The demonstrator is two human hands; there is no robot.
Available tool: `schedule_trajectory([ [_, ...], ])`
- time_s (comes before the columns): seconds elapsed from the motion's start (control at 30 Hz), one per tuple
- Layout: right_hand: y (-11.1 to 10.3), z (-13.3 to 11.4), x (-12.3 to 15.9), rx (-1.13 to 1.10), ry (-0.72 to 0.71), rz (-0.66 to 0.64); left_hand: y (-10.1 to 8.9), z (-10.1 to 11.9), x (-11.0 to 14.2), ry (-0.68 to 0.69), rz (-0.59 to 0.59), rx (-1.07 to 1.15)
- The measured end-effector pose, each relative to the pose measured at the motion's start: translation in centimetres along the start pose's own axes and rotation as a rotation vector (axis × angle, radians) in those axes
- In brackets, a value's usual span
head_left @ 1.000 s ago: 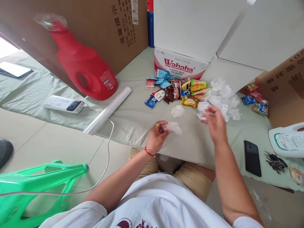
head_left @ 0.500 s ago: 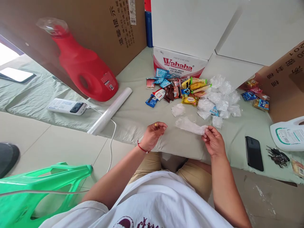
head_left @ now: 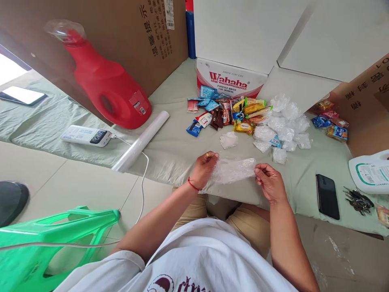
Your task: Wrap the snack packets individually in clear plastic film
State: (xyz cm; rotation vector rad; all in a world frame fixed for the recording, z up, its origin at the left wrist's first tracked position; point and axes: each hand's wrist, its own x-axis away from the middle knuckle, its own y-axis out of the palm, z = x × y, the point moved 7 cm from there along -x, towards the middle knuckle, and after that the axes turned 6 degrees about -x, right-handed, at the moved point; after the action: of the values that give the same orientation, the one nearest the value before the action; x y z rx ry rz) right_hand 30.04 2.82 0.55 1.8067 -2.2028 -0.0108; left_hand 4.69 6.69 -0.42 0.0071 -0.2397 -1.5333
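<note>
A clear plastic bag point(head_left: 234, 170) is stretched between my two hands above the cloth-covered surface's front edge. My left hand point(head_left: 206, 169), with a ring and a red bracelet, pinches its left end. On the other end, the thumb and fingers of my right hand point(head_left: 270, 180) are closed. Just beyond the bag lies a small folded clear plastic piece point(head_left: 229, 140). Farther back is a pile of wrapped snacks point(head_left: 223, 115), and to its right a heap of crumpled clear plastic packets point(head_left: 284, 125), with a blue-printed wrapper point(head_left: 275, 141) among them.
To the left are a red jug point(head_left: 111, 91), a clear plastic roll point(head_left: 141, 142) and a white power bank point(head_left: 86, 136) with a cable. A black phone point(head_left: 327, 196), keys point(head_left: 359, 200) and a white bottle point(head_left: 372, 173) lie right. Behind stands a Wahaha box point(head_left: 231, 79); a green stool point(head_left: 60, 239) is on the floor.
My left hand has moved right and taken hold of the bag's free end. The bag has come down and left slightly and is now spread between both hands.
</note>
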Motion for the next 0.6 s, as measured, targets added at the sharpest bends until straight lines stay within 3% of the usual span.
schedule_trajectory([
  [0.1,-1.8,0.9,0.6,0.040,-0.008,0.099,-0.8,-1.0,-0.1,-0.060,0.110,0.086],
  [0.2,-2.6,0.9,2.0,0.058,-0.045,0.260,-0.7,-0.9,0.3,-0.043,0.137,0.074],
  [0.27,-0.9,1.3,2.8,0.018,0.004,0.218,0.3,-0.6,0.9,-0.011,0.094,0.077],
  [0.43,5.9,3.3,2.7,-0.136,0.220,-0.001,4.0,-0.1,2.9,-0.041,-0.117,0.200],
  [0.5,6.9,3.6,2.1,-0.216,0.223,0.001,4.0,0.3,3.0,-0.068,-0.124,0.283],
  [0.6,5.5,3.5,1.8,-0.257,0.184,0.034,1.7,1.0,2.0,-0.076,-0.031,0.373],
])
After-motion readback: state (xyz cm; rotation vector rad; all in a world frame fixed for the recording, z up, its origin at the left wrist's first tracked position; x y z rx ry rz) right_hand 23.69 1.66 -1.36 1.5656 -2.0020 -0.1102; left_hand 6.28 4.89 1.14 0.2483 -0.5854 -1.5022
